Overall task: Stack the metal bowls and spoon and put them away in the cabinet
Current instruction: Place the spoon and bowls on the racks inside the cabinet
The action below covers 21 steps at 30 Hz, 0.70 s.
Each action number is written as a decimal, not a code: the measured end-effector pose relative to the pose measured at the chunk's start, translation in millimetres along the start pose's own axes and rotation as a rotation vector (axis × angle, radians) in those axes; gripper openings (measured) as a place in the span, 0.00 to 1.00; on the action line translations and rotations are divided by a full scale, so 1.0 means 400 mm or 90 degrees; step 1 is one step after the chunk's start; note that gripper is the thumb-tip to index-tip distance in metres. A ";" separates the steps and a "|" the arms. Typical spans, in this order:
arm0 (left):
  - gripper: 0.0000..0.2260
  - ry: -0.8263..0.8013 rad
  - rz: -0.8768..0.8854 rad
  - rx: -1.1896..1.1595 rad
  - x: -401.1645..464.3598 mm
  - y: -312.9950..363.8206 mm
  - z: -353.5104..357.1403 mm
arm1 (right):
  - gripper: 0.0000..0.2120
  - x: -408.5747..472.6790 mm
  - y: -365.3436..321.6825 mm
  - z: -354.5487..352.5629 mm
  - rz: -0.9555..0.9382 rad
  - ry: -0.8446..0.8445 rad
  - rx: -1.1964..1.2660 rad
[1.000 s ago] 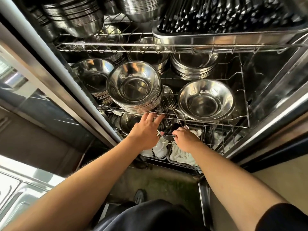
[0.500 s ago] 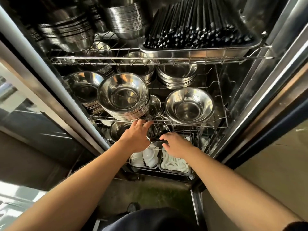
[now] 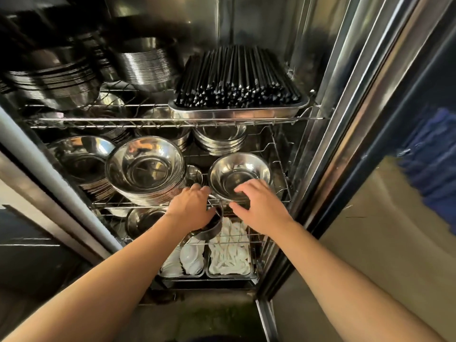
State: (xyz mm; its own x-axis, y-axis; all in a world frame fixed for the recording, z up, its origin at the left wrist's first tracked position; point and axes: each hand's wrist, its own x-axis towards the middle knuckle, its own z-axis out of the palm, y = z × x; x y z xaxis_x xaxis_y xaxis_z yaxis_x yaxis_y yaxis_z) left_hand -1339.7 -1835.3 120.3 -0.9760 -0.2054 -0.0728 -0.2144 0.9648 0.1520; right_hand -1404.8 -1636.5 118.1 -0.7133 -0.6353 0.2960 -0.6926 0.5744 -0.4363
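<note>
At the centre of the frame, inside the open cabinet, my left hand grips a small metal bowl while my right hand spreads open over another bowl on the wire shelf; both look light, stiff and slippery, best held by the rim.

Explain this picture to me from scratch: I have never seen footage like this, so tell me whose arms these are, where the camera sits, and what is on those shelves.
There is no machine here. The camera sits on a person's head and looks forward and down, so the two bare arms are the wearer's own.

They reach into an open steel cabinet with wire shelves. The top shelf holds a tray of black chopsticks and stacked metal dishes. The middle shelf holds stacks of metal bowls. Low down are trays of white spoons.

The left hand rests on a small dark round container at the middle shelf's front edge; its grip is partly hidden. The right hand is spread on the near rim of a single metal bowl.
</note>
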 end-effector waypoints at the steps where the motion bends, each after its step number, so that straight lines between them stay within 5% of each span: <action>1: 0.28 0.011 0.008 -0.012 0.007 0.006 -0.001 | 0.25 0.004 0.009 -0.004 0.026 -0.002 -0.015; 10: 0.37 0.001 0.067 0.003 0.068 0.019 0.050 | 0.56 0.028 0.068 0.001 0.269 -0.097 -0.039; 21: 0.35 0.004 0.023 -0.009 0.069 0.008 0.088 | 0.52 0.034 0.083 0.016 0.299 -0.139 -0.054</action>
State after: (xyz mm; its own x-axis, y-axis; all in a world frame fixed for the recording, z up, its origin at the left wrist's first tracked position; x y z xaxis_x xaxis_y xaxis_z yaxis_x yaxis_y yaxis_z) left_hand -1366.1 -1832.2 83.9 -0.9834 -0.1712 -0.0603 -0.1790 0.9694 0.1682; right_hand -1436.6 -1629.5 102.2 -0.9162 -0.3872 -0.1028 -0.3167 0.8571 -0.4063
